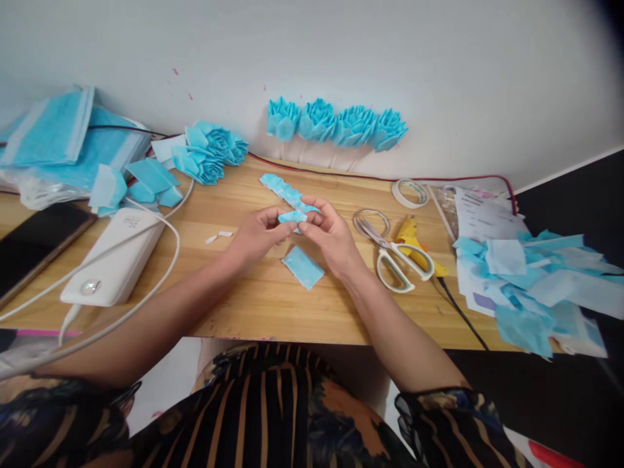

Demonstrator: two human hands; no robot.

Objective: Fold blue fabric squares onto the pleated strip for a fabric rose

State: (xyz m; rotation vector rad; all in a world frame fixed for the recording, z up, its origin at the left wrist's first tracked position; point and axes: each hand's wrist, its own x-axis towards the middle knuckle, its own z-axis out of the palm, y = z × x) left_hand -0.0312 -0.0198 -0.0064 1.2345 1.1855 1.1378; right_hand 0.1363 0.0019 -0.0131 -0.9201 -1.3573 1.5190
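Observation:
My left hand [258, 233] and my right hand [329, 235] meet over the middle of the wooden table [253, 299]. Both pinch the near end of a folded light-blue strip [285, 192] that runs away toward the wall. A small blue folded square [303, 266] lies on the table just under my right hand. Two tiny white paper bits [218, 236] lie left of my left hand.
Scissors [390, 250] and a yellow glue gun [414, 242] lie right of my hands, tape roll [410, 192] behind. Blue paper flowers [336, 123] lean on the wall, more flowers [209, 151] at left. A white power bank [117, 257] with cables, a phone [34, 247] and blue scraps [536, 286] surround.

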